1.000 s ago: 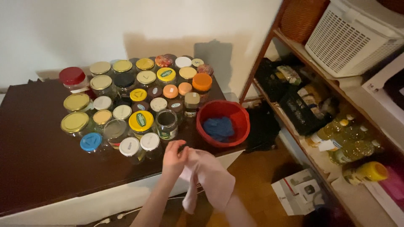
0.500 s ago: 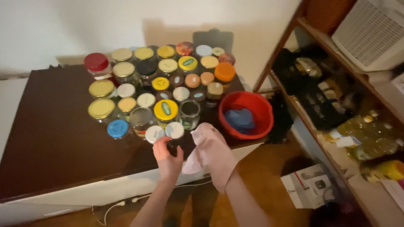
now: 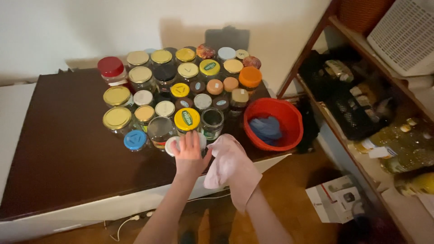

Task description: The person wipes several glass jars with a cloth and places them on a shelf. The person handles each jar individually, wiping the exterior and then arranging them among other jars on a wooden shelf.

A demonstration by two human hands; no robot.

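My left hand (image 3: pixel 189 152) rests with spread fingers on two white-lidded jars (image 3: pixel 172 145) at the front of a cluster of several glass jars (image 3: pixel 181 88) on a dark brown tabletop (image 3: pixel 63 149). My right hand (image 3: pixel 226 156) is wrapped in a pink cloth (image 3: pixel 230 174) that hangs past the table's front edge, just right of the left hand. An open, lidless jar (image 3: pixel 211 123) stands right behind the cloth, and a yellow-lidded jar (image 3: pixel 186 119) stands behind my left fingers.
A red bowl (image 3: pixel 285 116) holding a blue cloth (image 3: pixel 266 128) sits at the table's right end. Wooden shelves (image 3: pixel 384 86) with bottles and a white basket stand to the right. A white box (image 3: pixel 337 199) lies on the wooden floor.
My left hand has moved forward from the cloth onto the white-lidded jars. The right hand with the cloth has stayed beside it. The camera view has shifted closer.
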